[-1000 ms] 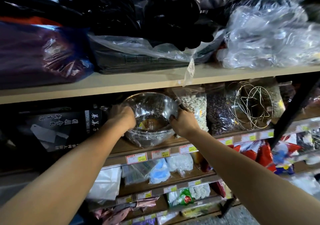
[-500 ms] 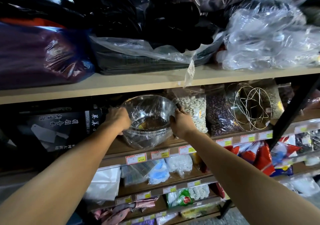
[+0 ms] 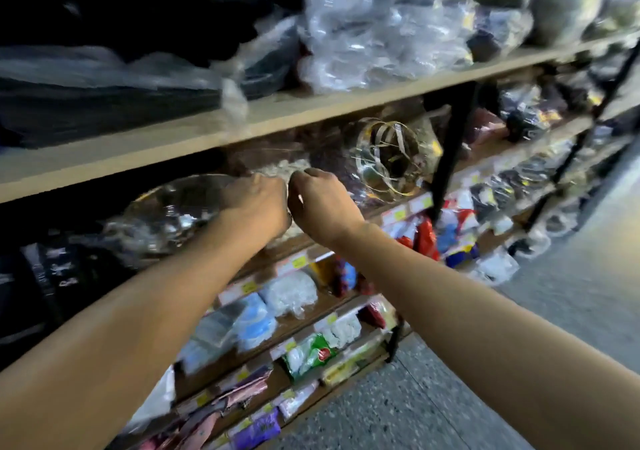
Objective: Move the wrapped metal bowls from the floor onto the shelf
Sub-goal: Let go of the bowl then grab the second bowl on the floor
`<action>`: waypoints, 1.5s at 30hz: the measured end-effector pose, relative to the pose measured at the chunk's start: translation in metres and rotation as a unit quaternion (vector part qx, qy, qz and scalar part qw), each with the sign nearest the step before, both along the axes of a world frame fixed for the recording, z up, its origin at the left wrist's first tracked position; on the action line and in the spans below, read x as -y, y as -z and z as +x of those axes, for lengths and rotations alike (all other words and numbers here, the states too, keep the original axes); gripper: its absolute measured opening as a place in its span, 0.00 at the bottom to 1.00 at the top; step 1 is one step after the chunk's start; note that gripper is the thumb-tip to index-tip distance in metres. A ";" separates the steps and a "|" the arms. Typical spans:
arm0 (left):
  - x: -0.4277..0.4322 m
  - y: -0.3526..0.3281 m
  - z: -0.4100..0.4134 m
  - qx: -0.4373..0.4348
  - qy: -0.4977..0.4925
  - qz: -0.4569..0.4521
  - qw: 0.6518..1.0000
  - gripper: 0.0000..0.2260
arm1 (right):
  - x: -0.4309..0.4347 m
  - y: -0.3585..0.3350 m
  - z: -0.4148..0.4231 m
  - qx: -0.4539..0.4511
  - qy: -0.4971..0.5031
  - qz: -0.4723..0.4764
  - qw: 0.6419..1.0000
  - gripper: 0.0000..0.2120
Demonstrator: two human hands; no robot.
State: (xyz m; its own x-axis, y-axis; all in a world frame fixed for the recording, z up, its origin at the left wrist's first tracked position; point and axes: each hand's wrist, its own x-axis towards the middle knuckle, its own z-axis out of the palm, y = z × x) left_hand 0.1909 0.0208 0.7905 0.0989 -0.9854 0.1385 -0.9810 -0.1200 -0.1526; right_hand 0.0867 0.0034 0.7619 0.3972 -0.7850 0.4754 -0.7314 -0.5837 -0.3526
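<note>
Nearest the camera, two bare forearms are seen reaching up from 7 and 5 o'clock toward the middle of the view. Below them, at 6 o'clock, the lower shelves are stocked with small packets in white, blue, green and red, with yellow price tags along the front edges. The speckled grey floor is seen at 4 o'clock.

Further in, the left hand is held knuckles-up with its fingers curled, at the right rim of the wrapped metal bowl; whether the wrap is pinched cannot be told, since the picture is blurred and the fingertips are hidden. The right hand is held just beside the left one, loosely curled; nothing can be seen in it, and its grip cannot be told.

The bowl is found on the middle shelf board, at 9 o'clock from the hands, tilted with its mouth toward the viewer. A wire rack in clear wrap stands at 2 o'clock from the hands, on the same board.

Farthest, at 12 o'clock, the top shelf is loaded with dark and clear plastic bundles.
</note>
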 end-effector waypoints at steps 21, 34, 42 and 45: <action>-0.063 0.314 -0.338 -0.009 0.397 0.320 0.860 0.14 | -0.200 0.297 -0.339 0.038 0.543 0.357 0.759 0.08; -0.115 0.655 -0.313 -0.067 0.234 0.452 0.858 0.14 | -0.284 0.630 -0.317 0.107 0.594 0.505 0.617 0.16; -0.133 0.864 -0.315 -0.137 0.186 0.451 0.862 0.13 | -0.289 0.834 -0.307 0.127 0.599 0.547 0.570 0.18; -0.142 0.930 -0.318 -0.157 0.161 0.453 0.863 0.18 | -0.298 0.904 -0.307 0.128 0.601 0.565 0.551 0.19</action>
